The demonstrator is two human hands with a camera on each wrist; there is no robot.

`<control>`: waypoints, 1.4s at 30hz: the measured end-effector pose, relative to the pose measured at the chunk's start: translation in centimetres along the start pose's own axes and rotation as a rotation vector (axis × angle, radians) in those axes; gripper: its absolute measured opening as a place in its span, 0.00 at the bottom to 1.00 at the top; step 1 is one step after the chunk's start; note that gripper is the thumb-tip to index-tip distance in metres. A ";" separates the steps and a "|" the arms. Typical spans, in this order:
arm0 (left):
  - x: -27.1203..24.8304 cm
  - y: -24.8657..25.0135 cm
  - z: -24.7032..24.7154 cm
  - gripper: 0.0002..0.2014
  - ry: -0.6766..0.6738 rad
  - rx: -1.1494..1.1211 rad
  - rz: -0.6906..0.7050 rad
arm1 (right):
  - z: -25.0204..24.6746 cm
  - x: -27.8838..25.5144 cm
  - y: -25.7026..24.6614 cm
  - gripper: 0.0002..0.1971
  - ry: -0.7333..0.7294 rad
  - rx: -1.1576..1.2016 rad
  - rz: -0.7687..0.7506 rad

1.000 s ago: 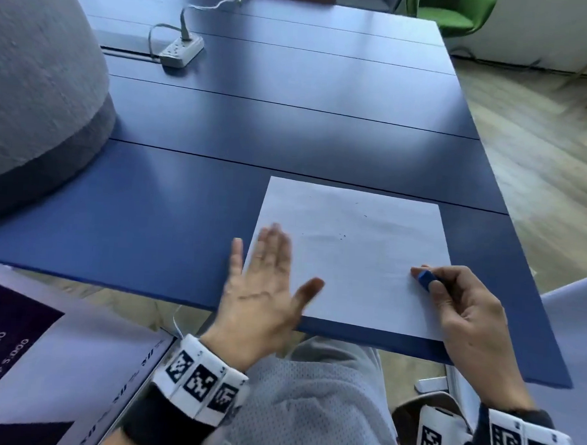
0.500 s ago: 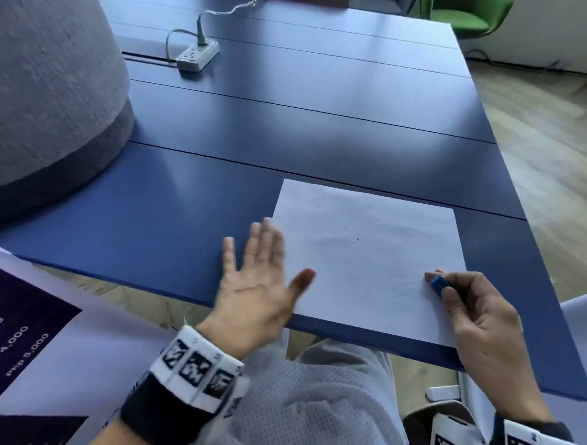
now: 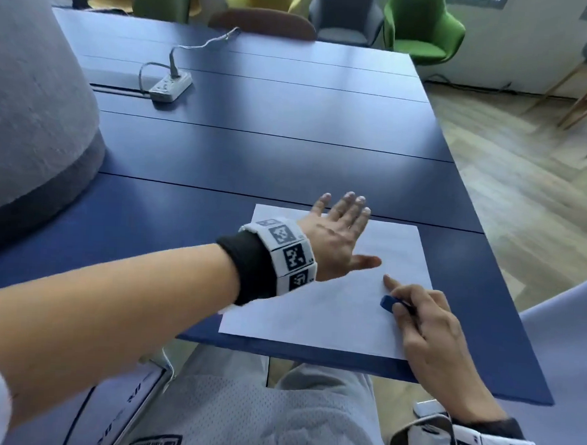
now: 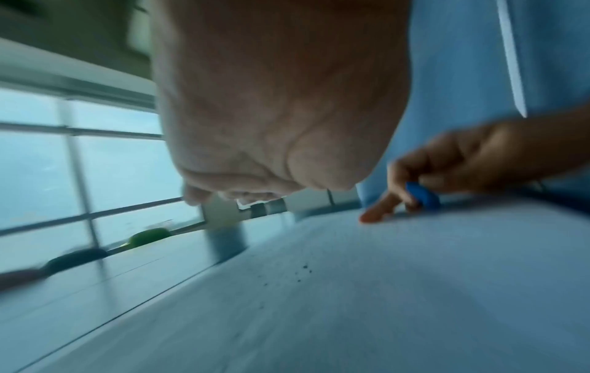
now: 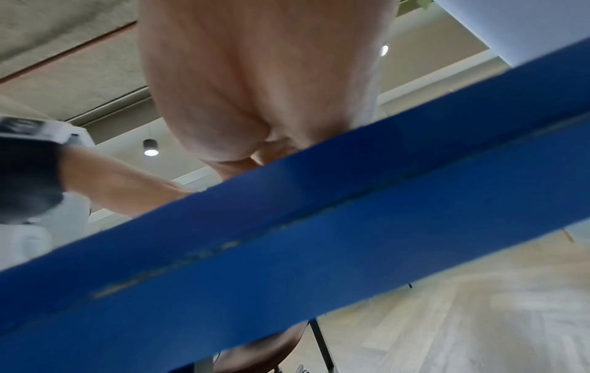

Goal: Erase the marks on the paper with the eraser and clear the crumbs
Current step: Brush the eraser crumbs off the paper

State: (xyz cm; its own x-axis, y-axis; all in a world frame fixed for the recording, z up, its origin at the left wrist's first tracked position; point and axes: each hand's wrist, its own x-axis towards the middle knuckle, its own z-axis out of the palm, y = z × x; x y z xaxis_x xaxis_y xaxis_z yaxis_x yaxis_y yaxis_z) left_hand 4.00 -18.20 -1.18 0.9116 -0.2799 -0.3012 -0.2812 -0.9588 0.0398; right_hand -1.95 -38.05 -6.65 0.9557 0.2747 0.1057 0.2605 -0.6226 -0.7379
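A white sheet of paper (image 3: 331, 312) lies at the near edge of the blue table (image 3: 254, 166). My left hand (image 3: 339, 238) is flat over the paper's far left part, fingers straight and reaching past its far edge. My right hand (image 3: 416, 310) rests on the paper's right side and pinches a small blue eraser (image 3: 388, 304), its index finger stretched out onto the sheet. The left wrist view shows the eraser (image 4: 421, 195) in that hand and dark crumbs (image 4: 300, 273) scattered on the paper (image 4: 383, 290). The right wrist view shows only the table edge (image 5: 319, 239) and my palm.
A large grey rounded object (image 3: 29, 113) stands on the table at the left. A white power strip (image 3: 171, 86) with its cable lies at the far left. Chairs (image 3: 421, 31) stand beyond the table. Wooden floor (image 3: 526, 166) lies to the right. A printed sheet (image 3: 123, 400) sits by my lap.
My left hand has moved from the paper's near left corner forward and right across the sheet to its far edge. The right hand has shifted left onto the paper, index finger now stretched out.
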 end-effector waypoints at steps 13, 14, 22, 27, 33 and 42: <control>-1.7 -2.0 3.9 0.42 -0.201 -0.162 -0.152 | -0.3 0.2 -0.1 0.12 -0.031 0.124 0.022; -2.8 -2.8 4.0 0.43 -0.228 -0.193 -0.252 | -0.3 0.2 0.0 0.12 -0.031 0.136 0.030; -1.7 1.1 2.8 0.42 -0.165 -0.206 -0.126 | -0.5 0.1 0.0 0.13 -0.017 0.142 0.036; 1.3 2.8 3.5 0.36 -0.201 -0.124 0.092 | -1.0 0.1 -0.1 0.13 0.014 0.159 0.070; -3.7 -5.1 3.6 0.40 -0.277 -0.146 -0.251 | -0.9 0.1 0.0 0.14 -0.028 0.168 0.085; -5.3 -2.9 2.5 0.41 -0.214 -0.174 -0.210 | -0.7 0.4 -0.5 0.14 -0.117 -0.029 -0.003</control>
State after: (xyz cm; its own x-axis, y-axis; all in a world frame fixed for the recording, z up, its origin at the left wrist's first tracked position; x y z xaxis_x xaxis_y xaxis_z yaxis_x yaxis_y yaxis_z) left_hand -0.79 -13.85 -2.10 0.8555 -0.0765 -0.5121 -0.0215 -0.9934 0.1124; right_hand -1.61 -38.09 -5.77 0.9327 0.3595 0.0283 0.2694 -0.6423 -0.7176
